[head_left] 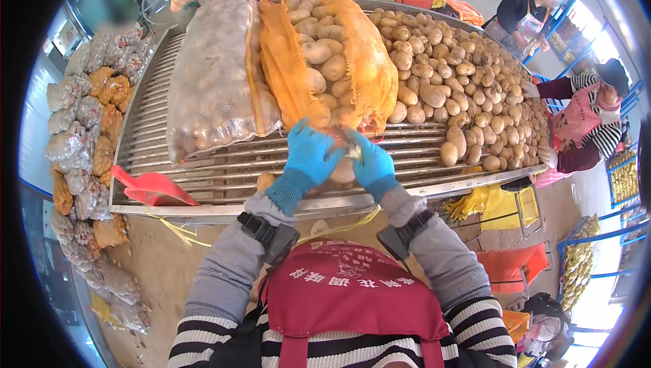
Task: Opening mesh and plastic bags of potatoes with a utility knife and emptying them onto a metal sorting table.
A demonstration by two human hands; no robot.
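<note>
Both my hands wear blue gloves and meet over the metal roller table (224,171). My left hand (308,158) and my right hand (369,161) grip the near end of an orange mesh sack (366,63). The sack lies slit open, with potatoes (322,59) showing inside it. One potato (344,172) sits between my hands. Something small and pale shows at my right fingertips; I cannot tell what it is.
A full pale mesh sack (213,76) lies left of the orange one. Loose potatoes (461,76) cover the table's right side. A red scoop (149,188) rests at the near left edge. Filled sacks (88,137) stack on the left. Other people stand at the far and right sides.
</note>
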